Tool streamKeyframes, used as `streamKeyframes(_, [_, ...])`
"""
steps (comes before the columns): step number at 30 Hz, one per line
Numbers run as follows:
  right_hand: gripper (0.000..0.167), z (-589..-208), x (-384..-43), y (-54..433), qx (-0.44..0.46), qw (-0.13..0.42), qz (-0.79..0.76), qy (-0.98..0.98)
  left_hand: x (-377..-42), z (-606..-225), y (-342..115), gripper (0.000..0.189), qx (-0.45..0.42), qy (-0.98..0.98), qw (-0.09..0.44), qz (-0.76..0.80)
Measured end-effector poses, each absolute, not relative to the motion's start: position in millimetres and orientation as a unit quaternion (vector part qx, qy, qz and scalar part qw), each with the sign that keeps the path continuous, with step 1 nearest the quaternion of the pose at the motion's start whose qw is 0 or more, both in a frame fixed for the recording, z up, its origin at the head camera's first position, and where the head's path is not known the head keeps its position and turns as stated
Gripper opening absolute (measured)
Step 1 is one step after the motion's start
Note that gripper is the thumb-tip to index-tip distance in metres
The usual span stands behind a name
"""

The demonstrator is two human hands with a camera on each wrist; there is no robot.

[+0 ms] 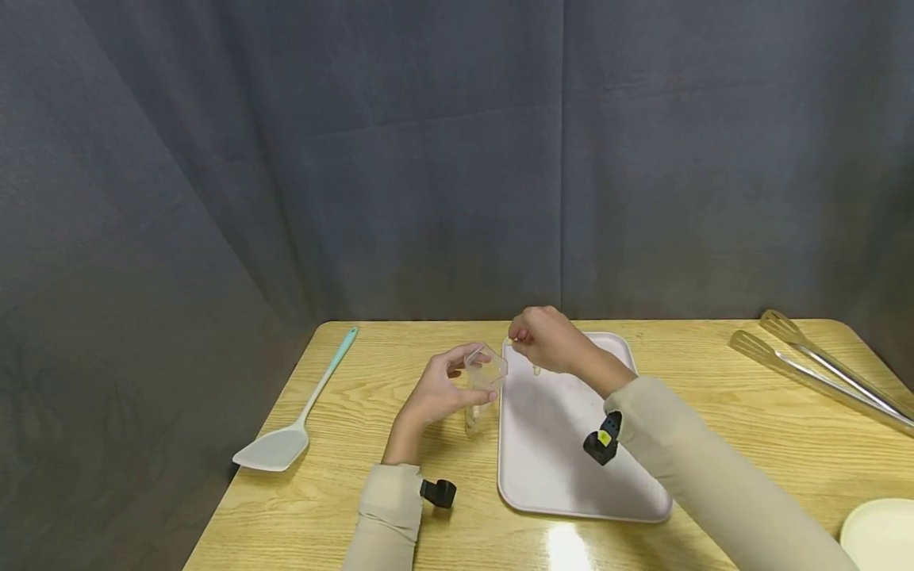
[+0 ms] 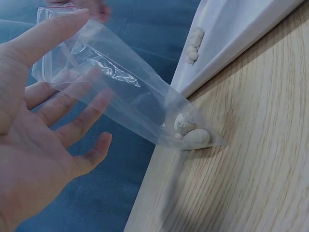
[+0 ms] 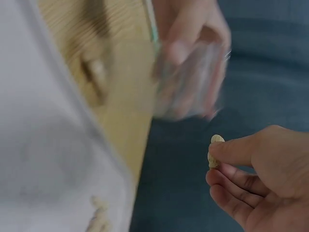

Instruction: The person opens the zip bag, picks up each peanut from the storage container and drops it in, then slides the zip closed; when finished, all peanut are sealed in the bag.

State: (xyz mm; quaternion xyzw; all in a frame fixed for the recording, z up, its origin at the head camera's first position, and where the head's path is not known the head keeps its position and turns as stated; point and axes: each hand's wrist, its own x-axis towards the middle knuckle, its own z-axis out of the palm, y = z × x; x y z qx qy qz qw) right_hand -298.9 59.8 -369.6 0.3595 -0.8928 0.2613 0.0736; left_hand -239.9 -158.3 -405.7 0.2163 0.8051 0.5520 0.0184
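My left hand (image 1: 437,388) holds a clear zip bag (image 2: 130,82) near its mouth, thumb on one side and fingers on the other. A few peanuts (image 2: 197,137) lie in the bag's bottom corner, low by the wooden table. Above the far left part of the white tray (image 1: 550,468) is my right hand (image 1: 553,341), apart from the bag. It pinches a peanut (image 3: 212,159) between thumb and fingers, seen in the right wrist view. More peanuts (image 2: 194,46) lie on the tray near its far edge.
A spatula (image 1: 274,448) with a mint handle lies on the table's left side. Metal tongs (image 1: 821,369) rest at the far right. A pale round plate (image 1: 881,539) is partly visible at the near right corner. Behind the table hangs a dark curtain (image 1: 428,159).
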Motion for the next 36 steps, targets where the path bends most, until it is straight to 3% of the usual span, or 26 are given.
streamKeyframes(7, [0.009,-350.2,-282.4,40.6,0.397,0.074,0.260,-0.877,-244.3,-408.8,-160.8,0.072,0.219,0.808,0.035,0.545])
streamKeyframes(15, [0.007,-351.5,-277.3,34.3,0.417,0.075,0.255,-0.869,-262.8,-437.8,-162.6,0.072,0.207,0.808,0.023,0.551])
streamKeyframes(36, [0.012,-351.8,-279.5,39.3,0.401,0.072,0.261,-0.875,-261.3,-439.8,-165.1,0.071,0.210,0.812,0.005,0.545])
